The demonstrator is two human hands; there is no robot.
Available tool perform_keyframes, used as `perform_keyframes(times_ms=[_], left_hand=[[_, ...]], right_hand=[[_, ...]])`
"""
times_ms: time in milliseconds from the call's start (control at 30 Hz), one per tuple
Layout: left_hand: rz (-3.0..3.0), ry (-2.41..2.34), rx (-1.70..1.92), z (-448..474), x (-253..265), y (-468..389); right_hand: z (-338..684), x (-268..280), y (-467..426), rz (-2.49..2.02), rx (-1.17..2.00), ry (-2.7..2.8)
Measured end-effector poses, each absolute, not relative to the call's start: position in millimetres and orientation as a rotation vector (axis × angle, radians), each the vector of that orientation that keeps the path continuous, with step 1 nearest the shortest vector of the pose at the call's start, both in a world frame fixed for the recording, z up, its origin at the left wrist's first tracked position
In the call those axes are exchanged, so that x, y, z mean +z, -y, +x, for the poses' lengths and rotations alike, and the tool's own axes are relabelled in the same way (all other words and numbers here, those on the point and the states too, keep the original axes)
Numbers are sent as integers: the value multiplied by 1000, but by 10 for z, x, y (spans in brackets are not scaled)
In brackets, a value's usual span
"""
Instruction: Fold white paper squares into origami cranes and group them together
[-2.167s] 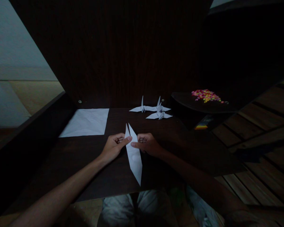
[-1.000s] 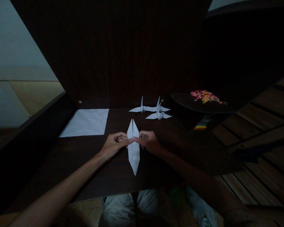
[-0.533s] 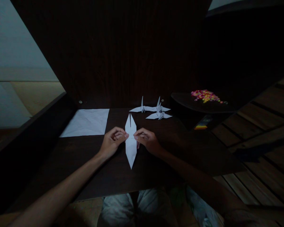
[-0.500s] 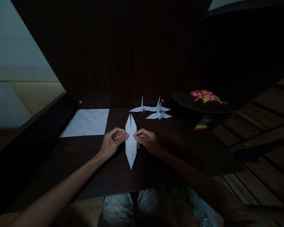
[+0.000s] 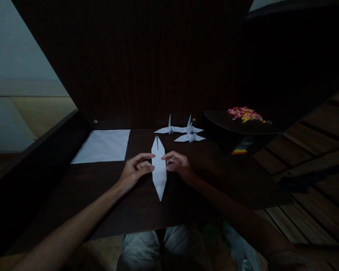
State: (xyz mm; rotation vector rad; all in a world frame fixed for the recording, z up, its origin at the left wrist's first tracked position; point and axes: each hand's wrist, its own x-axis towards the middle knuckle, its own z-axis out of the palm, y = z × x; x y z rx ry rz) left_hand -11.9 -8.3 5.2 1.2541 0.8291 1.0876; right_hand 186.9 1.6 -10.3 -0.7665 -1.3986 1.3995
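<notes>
A long white folded paper [image 5: 159, 171], pointed at both ends with a slit at its far tip, lies between my hands over the dark desk. My left hand [image 5: 137, 167] has its thumb and forefinger on the left edge of the paper. On the opposite edge, the thumb and fingers of my right hand [image 5: 179, 165] hold the paper, some of them hidden behind it. Just beyond the far tip stand three folded white paper cranes [image 5: 190, 137], grouped close together with wings spread.
A flat, creased white sheet [image 5: 103, 146] lies at the desk's back left. To the right, a small dark rounded shelf [image 5: 220, 122] bears a heap of pink, red and yellow bits [image 5: 245, 114]. A raised dark side board [image 5: 39, 145] borders the left.
The folded paper has shifted slightly right and turned a little. Both my forefingers have moved up along its edges, apart from the thumbs. The cranes stay put.
</notes>
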Motion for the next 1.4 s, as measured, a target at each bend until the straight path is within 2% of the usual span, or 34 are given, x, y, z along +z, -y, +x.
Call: perform_keyframes(times_ms=[667,1100,1400], left_hand=[[1235,-775,1071,-113,18,80],[1264,-913,1232,-50,-5,49],[1505,-899,1182,-60,17,99]], right_hand=[[1866,-76,12,-789,1377,1406],[1724,-126,5,-831,1271,1294],[1792,-91,62,-922,984,1541]])
